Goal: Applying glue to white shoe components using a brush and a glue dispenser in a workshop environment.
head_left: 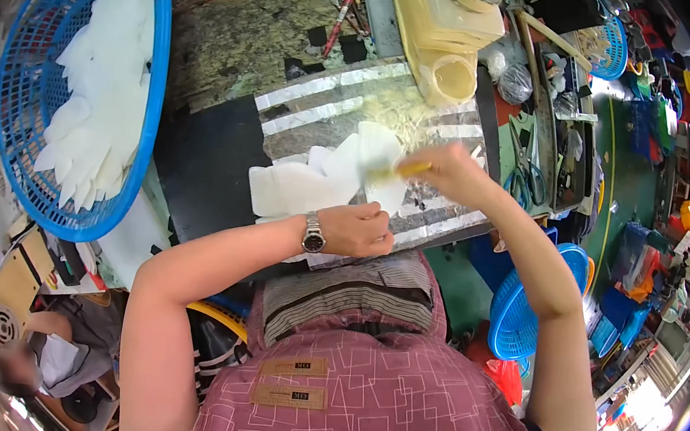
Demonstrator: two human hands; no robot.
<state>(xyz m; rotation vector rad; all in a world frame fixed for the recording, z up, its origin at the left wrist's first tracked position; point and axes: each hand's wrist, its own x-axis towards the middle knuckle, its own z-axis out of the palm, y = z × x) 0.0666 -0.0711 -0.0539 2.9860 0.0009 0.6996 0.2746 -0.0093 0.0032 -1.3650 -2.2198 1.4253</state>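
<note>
My right hand grips a brush by its yellow handle. The bristle end is smeared by motion over a white flat cut piece. My left hand, with a metal watch at the wrist, is closed at the near edge of that piece, its fingertips pinched there. Overlapping white pieces lie fanned out to the left of the brush. Under them is a dark board with silvery strips, smeared with something yellowish. Behind the brush stands a yellow-crusted container with a round opening.
A large blue basket at the left holds a heap of white pieces. Scissors lie at the right of the bench, above another blue basket. Thin rods lie at the back. A person sits at the lower left.
</note>
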